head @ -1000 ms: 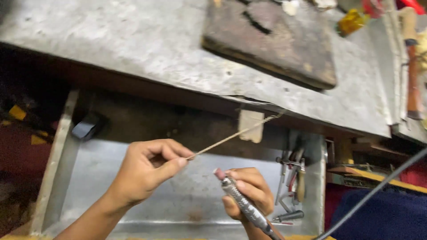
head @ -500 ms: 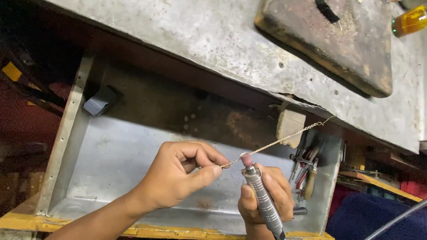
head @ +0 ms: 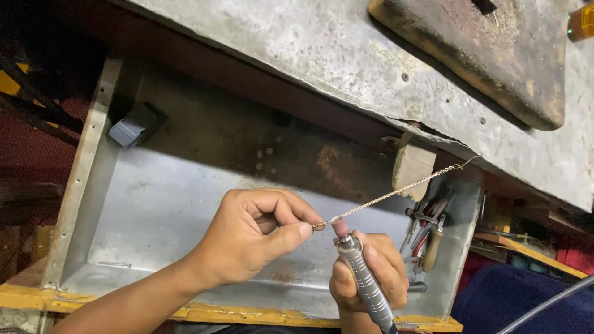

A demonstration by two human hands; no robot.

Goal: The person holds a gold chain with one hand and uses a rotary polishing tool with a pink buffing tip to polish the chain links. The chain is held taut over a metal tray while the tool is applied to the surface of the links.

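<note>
The left hand point(head: 247, 238) has its grip closed: thumb and forefinger pinch one end of a thin gold chain point(head: 387, 195). From this pinch the chain goes up and to the right, pulled straight, and its far end hangs on a small hook point(head: 461, 166) at the edge of the metal bench point(head: 322, 55). The right hand point(head: 368, 275) is just beside the left one, to its right and a little lower. Its fingers are wrapped tightly around a grey ribbed rotary handpiece point(head: 366, 286), which stands almost upright. The pink tip point(head: 340, 226) of this tool touches the chain very near to the left fingertips. Under both hands lies a metal tray point(head: 154, 210) with a yellow front edge. To the right of the right hand, some pliers point(head: 427, 232) hang at the side of the tray. Above, on the bench top, rests a dark worn block point(head: 489, 55). A small wooden peg point(head: 411, 170) projects from the bench edge, behind the chain.
</note>
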